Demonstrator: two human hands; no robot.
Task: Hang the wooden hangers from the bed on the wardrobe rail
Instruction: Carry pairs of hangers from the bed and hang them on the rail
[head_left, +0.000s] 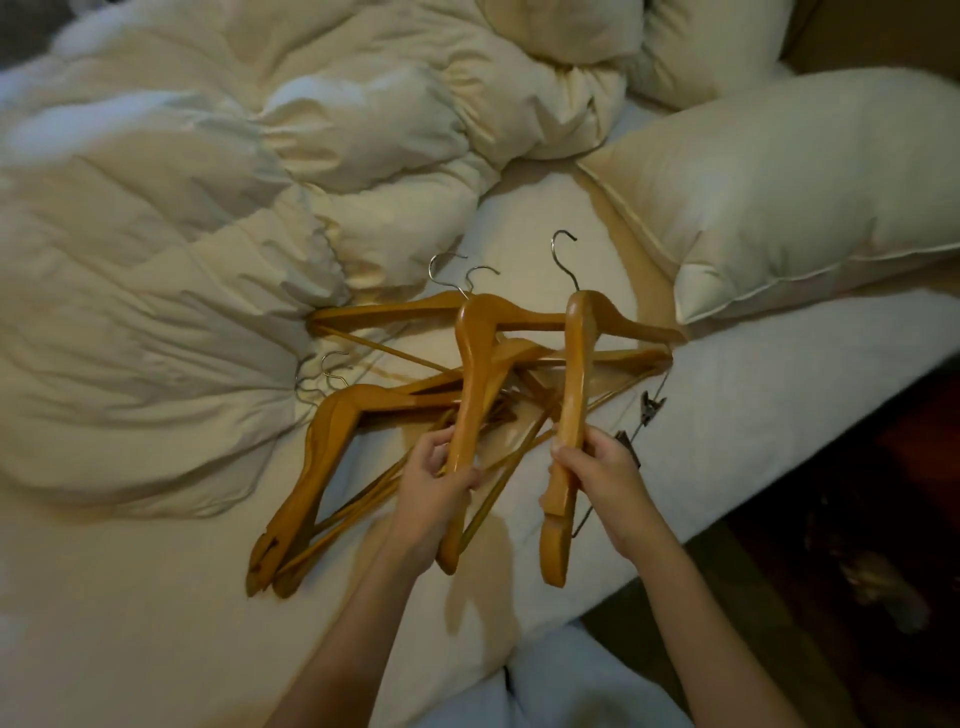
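1. Wooden hangers (395, 400): a loose, crossed pile on the bed sheet (156, 623), btwn the rumpled duvet (182, 208) and the pillow (779, 208). Arms and thin lower bars overlap; metal hooks point diff ways, a couple nosing into the duvet folds.
2. Handling, my read: stiff, light-ish, smooth varnished wood, so a bit slick but not fragile. Main snag risk is hooks and bars catching each other or the bedding when one is lifted out.
3. Best hold, prob: around a shoulder arm or at the neck under the hook, so the hook stays free for the rail. At least one hanger carries a wire w/ metal clips (652, 405) near the bed edge; these may dangle and tangle.
4. Left hand (436, 488): closed round the lower arm of one hanger (470, 395), hook (480, 275) pointing away from the person.
5. Right hand (605, 478): wrapped round the arm of a second hanger (574, 395), held more upright, its hook (563, 257) clear of the pile.
6. Both forearms reach fwd and down over the bed edge, wrists roughly level, hands near each other but apart.
7. Wardrobe rail: not in view.
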